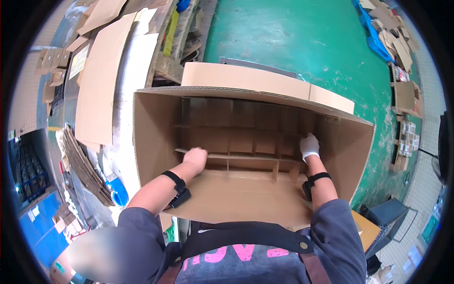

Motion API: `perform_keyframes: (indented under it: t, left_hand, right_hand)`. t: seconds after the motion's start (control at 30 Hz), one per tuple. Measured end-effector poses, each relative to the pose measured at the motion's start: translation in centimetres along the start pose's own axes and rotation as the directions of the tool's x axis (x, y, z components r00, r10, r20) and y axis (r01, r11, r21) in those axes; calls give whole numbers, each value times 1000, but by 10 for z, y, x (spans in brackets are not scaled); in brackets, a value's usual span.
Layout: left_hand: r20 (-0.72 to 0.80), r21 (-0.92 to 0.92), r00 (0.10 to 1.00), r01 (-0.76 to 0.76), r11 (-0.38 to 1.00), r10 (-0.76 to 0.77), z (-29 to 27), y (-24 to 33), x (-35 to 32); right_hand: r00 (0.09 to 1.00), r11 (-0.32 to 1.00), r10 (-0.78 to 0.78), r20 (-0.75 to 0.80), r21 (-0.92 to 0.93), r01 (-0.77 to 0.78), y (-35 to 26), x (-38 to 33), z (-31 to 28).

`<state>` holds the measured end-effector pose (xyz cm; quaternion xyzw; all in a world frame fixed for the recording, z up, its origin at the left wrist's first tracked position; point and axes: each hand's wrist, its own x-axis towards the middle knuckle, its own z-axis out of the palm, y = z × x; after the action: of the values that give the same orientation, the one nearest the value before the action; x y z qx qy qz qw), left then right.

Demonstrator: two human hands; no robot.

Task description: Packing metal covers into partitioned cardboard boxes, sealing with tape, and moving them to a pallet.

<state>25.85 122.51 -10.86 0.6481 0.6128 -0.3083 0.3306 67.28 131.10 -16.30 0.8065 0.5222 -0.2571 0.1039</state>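
A large open cardboard box [246,194] lies in front of me. Inside it stands a cardboard divider [217,155] of crossed strips, which form a grid of several cells. My left hand [195,158] is closed at the divider's left end, its fingers curled over a strip. At the right end my right hand [310,146], in a white glove, is closed on the divider too, near the box's right wall. Its fingertips are partly hidden. Dark bands with small black units circle both wrists.
Beyond the box's far wall is an outer cardboard flap [246,75]. Flat cardboard sheets [104,80] lie on the left, next to a wooden pallet [170,66]. Green floor [293,33] stretches ahead. A dark bin [385,215] stands at the lower right, and cartons [407,97] line the right side.
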Motion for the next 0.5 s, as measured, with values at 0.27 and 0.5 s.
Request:
perform_keyframes:
  t: [0.27, 0.5]
  left_hand:
    - [-166, -44, 971, -180, 983, 170, 4, 17, 2]
    - [-33, -24, 992, -123, 992, 122, -7, 18, -8]
  right_hand:
    - [999, 998, 28, -46, -53, -30, 44, 2, 3]
    - [566, 558, -792, -229, 106, 823, -166, -107, -66]
